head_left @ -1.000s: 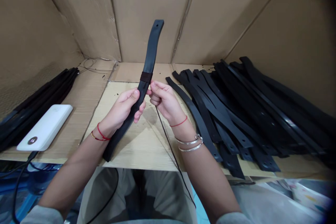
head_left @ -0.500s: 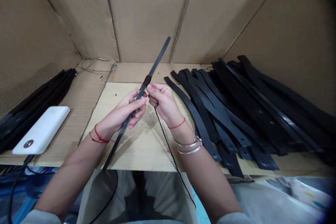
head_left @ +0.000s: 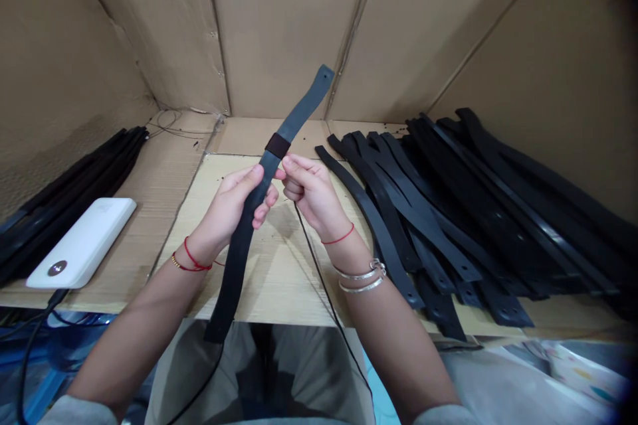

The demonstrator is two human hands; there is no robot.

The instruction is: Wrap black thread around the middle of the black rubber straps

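A long black curved strip (head_left: 240,259) with a hole near its upper end slants across the middle of the view. My left hand (head_left: 244,196) is closed round it, thumb on its face, below a dark band (head_left: 278,145) that encircles the strip. Just to the right, my right hand (head_left: 306,186) is closed in a pinch beside the strip's edge, right below the band. A thin black cord (head_left: 315,255) comes out under the right hand's fingers and runs down past the table edge. What lies between the pinching fingertips is hidden.
Many similar black strips (head_left: 413,212) lie heaped on the right. More dark strips (head_left: 70,189) are bundled at far left, beside a white power bank (head_left: 82,242) with a cable. Cardboard walls (head_left: 284,26) enclose the wooden table (head_left: 269,292) at back and sides.
The strip has turned about its length, from edge-on to showing its broad face and the band. Both hands stay in nearly the same place, still closed.
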